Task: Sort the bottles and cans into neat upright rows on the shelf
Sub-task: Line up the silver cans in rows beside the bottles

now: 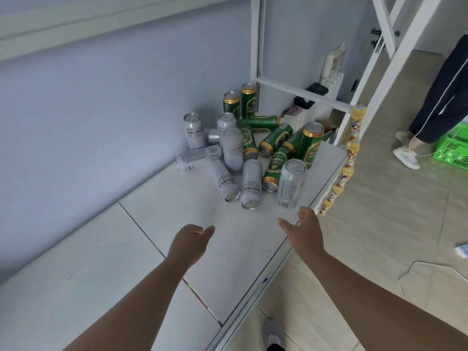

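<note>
A jumbled pile of cans lies at the far end of the white shelf (177, 224). Several silver cans (250, 183) lie on their sides or stand upright on the left; one silver can (291, 184) stands upright nearest me. Several green cans (274, 139) lie tipped on the right, and two green cans (248, 100) stand upright at the back. My left hand (190, 243) hovers over the shelf short of the pile, fingers apart, holding nothing. My right hand (302, 230) is open just below the nearest upright silver can, not touching it.
The shelf's front edge runs diagonally on the right, with tiled floor beyond. A white frame post (364, 105) carries a hanging strip of yellow snack packets (347, 158). Another person's legs (435, 105) and a green crate (455, 148) are at right. The blue wall (101, 110) borders the left.
</note>
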